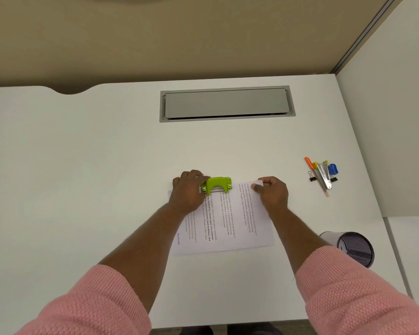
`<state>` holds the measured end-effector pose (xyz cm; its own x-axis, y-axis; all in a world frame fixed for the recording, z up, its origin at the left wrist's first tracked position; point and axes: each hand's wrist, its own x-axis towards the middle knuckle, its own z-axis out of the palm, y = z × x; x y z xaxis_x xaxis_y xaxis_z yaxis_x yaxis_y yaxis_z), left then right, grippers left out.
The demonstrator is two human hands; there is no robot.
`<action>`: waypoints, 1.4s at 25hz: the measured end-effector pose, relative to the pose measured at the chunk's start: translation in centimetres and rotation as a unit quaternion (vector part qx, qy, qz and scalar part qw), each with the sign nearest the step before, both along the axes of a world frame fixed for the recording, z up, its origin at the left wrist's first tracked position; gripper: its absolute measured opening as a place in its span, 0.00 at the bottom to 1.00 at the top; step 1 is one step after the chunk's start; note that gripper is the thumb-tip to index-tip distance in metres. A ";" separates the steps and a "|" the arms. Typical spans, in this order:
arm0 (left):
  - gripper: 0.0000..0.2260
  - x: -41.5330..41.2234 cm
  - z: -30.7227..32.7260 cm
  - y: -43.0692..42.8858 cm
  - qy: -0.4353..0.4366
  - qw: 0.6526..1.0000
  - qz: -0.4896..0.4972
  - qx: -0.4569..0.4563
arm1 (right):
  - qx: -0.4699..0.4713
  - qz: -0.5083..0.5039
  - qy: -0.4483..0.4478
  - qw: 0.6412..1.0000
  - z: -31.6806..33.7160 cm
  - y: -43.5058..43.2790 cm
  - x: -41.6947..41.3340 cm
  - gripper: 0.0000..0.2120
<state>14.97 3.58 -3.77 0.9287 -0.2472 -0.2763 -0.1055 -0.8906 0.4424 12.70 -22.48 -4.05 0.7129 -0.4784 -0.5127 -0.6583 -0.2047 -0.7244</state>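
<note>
A printed sheet of paper (230, 221) lies on the white desk (82, 165), its text running sideways. A lime-green hole punch (218, 185) sits on the sheet's far edge. My left hand (188, 192) grips the punch's left end, fingers curled over it. My right hand (272, 192) pinches the paper's far right corner between thumb and fingers. Both forearms reach in from pink knitted sleeves.
A grey cable hatch (227, 103) is set in the desk at the back. At the right lies a small pile of highlighters, a ruler and binder clips (322, 174). A black mesh pen cup (353, 247) lies on its side near my right arm. Partition walls stand behind and to the right.
</note>
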 end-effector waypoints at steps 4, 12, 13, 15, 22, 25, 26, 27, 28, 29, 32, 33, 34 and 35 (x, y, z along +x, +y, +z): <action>0.22 -0.1 0.0 0.0 -0.006 1.000 0.001 0.002 | -0.064 0.055 -0.015 0.996 0.5 0.2 0.1 0.13; 0.24 -0.3 0.0 0.1 -0.010 1.000 -0.008 0.000 | -0.098 0.087 -0.031 0.991 0.8 0.6 0.3 0.13; 0.25 -0.5 0.0 0.2 -0.011 1.000 -0.005 -0.007 | -0.106 0.091 -0.040 0.989 0.9 0.7 0.3 0.14; 0.27 -1.2 0.1 0.9 -0.025 0.999 0.016 -0.019 | -0.130 0.111 -0.076 0.982 1.0 1.0 0.1 0.15; 0.29 -6.1 -1.8 4.0 -0.089 0.996 0.017 0.023 | -0.173 0.191 -0.186 0.948 1.2 5.3 0.2 0.15; 0.31 -7.5 -2.9 3.9 -0.095 0.994 -0.003 0.045 | -0.183 0.259 -0.196 0.928 1.0 7.5 0.8 0.16; 0.32 -7.8 -3.2 3.7 -0.099 0.994 -0.011 0.052 | -0.189 0.283 -0.192 0.920 1.0 8.1 1.2 0.17; 0.33 -8.0 -3.5 3.6 -0.102 0.993 -0.016 0.057 | -0.198 0.307 -0.187 0.912 0.9 8.7 1.6 0.18; 0.33 -8.1 -3.7 3.5 -0.103 0.993 -0.017 0.060 | -0.206 0.328 -0.185 0.903 0.9 9.2 2.0 0.19; 0.34 -8.2 -4.0 3.3 -0.102 0.993 -0.015 0.062 | -0.216 0.346 -0.184 0.894 0.9 9.7 2.5 0.20; 0.35 -8.1 -4.5 3.0 -0.107 0.992 -0.009 0.058 | -0.262 0.378 -0.171 0.871 0.7 10.9 3.9 0.21; 0.35 -8.0 -4.6 2.9 -0.109 0.992 -0.007 0.056 | -0.274 0.383 -0.163 0.867 0.6 11.2 4.4 0.22; 0.35 -7.9 -4.8 2.8 -0.111 0.992 -0.005 0.055 | -0.282 0.388 -0.157 0.864 0.4 11.5 5.0 0.22; 0.35 -7.8 -4.9 2.7 -0.112 0.992 -0.002 0.057 | -0.288 0.391 -0.153 0.861 0.2 11.8 5.4 0.23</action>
<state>7.14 6.28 -8.71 0.9689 -0.2304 -0.0897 -0.1937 -0.9328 0.3039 18.15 -10.65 -3.83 0.9918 0.0979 -0.0827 0.0479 -0.8816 -0.4696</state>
